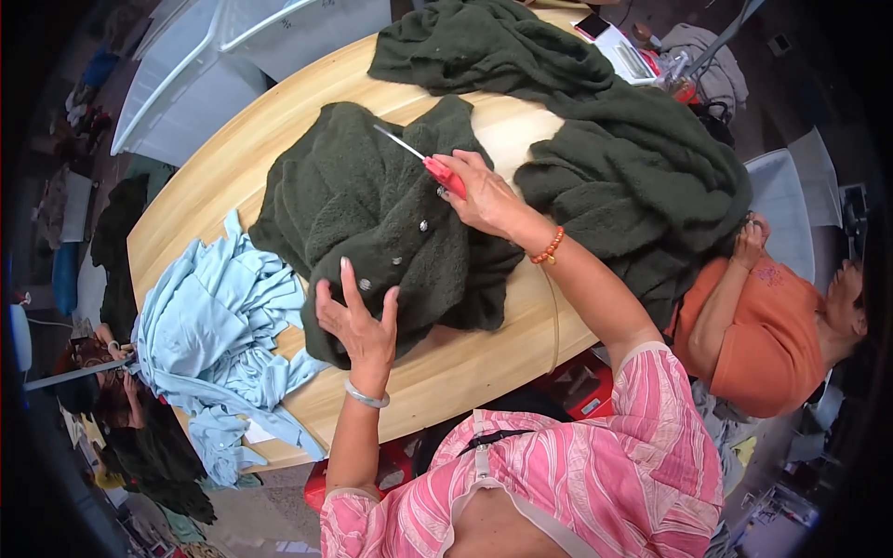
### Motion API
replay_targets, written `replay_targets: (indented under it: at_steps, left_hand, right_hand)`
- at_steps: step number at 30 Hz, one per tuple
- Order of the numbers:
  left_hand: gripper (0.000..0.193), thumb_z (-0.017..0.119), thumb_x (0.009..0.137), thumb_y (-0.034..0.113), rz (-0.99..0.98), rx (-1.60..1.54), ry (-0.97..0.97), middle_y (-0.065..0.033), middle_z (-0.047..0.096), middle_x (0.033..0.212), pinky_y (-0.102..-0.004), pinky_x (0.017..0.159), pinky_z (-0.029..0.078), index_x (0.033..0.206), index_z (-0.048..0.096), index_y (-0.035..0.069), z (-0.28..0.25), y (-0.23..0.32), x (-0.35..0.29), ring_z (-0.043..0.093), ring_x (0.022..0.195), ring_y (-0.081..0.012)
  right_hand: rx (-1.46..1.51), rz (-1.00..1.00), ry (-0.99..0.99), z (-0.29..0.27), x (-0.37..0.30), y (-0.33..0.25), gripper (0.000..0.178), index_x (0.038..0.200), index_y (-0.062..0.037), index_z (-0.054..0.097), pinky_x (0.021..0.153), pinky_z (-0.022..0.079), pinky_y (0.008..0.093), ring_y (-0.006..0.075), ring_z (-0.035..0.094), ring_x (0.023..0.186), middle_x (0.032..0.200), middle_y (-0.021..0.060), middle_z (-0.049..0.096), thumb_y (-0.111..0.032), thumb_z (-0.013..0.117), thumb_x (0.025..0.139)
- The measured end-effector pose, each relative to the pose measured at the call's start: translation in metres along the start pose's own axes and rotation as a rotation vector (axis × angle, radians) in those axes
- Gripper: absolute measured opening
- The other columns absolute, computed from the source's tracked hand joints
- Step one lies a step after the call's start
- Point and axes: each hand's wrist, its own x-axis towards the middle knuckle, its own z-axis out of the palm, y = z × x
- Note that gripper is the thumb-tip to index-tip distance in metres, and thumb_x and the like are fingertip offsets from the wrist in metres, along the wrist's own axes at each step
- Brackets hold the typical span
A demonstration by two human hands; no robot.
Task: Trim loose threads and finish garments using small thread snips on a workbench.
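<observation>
A dark green fuzzy knit garment point(326, 186) lies rumpled on the pale wooden table point(205, 177), with several shiny round buttons point(424, 226) along its front. Red-handled scissors point(437, 170) are gripped in my right hand point(488, 197), above the garment's upper right part. Their slim metal tip points up and left over the cloth; the handle is partly hidden by my fingers. My left hand point(358, 325), fingers spread, rests on the garment's lower edge beside the lowest button and holds nothing.
Light blue clothing point(223, 307) is heaped at the table's left end. More dark green knitwear point(633, 177) covers the far and right side. White plastic bins point(186, 93) stand beyond the far left edge. A co-worker in an orange top point(763, 335) sits at the right.
</observation>
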Motion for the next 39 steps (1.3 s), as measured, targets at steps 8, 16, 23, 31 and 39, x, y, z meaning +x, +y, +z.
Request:
replay_targets:
  at_steps: [8, 16, 23, 31, 39]
  left_hand:
    - [0.047, 0.063, 0.084, 0.020, 0.768, 0.057, -0.219, -0.0148, 0.048, 0.131, -0.0509, 0.105, 0.029, 0.129, 0.052, 0.011, 0.034, 0.058, 0.081, 0.041, 0.127, -0.0309]
    - [0.062, 0.058, 0.084, 0.017, 0.668, 0.266, -0.499, -0.0105, 0.030, 0.151, -0.0523, 0.114, 0.014, 0.142, 0.037, 0.006, 0.104, -0.002, 0.106, 0.024, 0.142, -0.0300]
    - [0.058, 0.056, 0.084, 0.020, 0.630, 0.386, -0.490, -0.0109, 0.030, 0.152, -0.0511, 0.116, 0.012, 0.138, 0.044, 0.004, 0.075, -0.020, 0.067, 0.021, 0.143, -0.0289]
    - [0.060, 0.064, 0.079, 0.010, 0.570, 0.174, -0.532, -0.0127, 0.036, 0.148, -0.0465, 0.115, 0.020, 0.136, 0.046, 0.007, 0.007, -0.059, 0.015, 0.030, 0.139, -0.0306]
    - [0.045, 0.057, 0.091, 0.006, -0.033, -0.571, -0.373, -0.0166, 0.062, 0.121, -0.0280, 0.088, 0.049, 0.135, 0.047, 0.003, -0.010, -0.100, 0.034, 0.064, 0.103, -0.0192]
  right_hand:
    - [-0.051, 0.036, 0.042, -0.071, -0.076, -0.006, 0.040, 0.124, -0.0099, 0.054, 0.083, 0.049, 0.0437, 0.0389, 0.061, 0.096, 0.097, 0.0200, 0.064, -0.022, 0.064, 0.086]
    - [-0.340, 0.250, -0.348, -0.094, -0.132, -0.018, 0.030, 0.102, -0.0057, 0.061, 0.078, 0.048, 0.0493, 0.0417, 0.062, 0.086, 0.083, 0.0219, 0.066, -0.032, 0.061, 0.087]
    - [-0.307, 0.146, -0.464, -0.089, -0.128, -0.042, 0.033, 0.102, -0.0058, 0.062, 0.075, 0.048, 0.0483, 0.0410, 0.063, 0.083, 0.081, 0.0222, 0.065, -0.035, 0.061, 0.086]
    - [-0.276, -0.027, -0.648, -0.039, -0.148, -0.080, 0.027, 0.097, -0.0070, 0.060, 0.074, 0.049, 0.0477, 0.0390, 0.064, 0.080, 0.076, 0.0197, 0.065, -0.031, 0.062, 0.085]
    - [-0.482, 0.155, -0.328, -0.051, -0.133, -0.114, 0.030, 0.102, -0.0092, 0.058, 0.074, 0.050, 0.0477, 0.0395, 0.064, 0.083, 0.081, 0.0199, 0.066, -0.035, 0.062, 0.086]
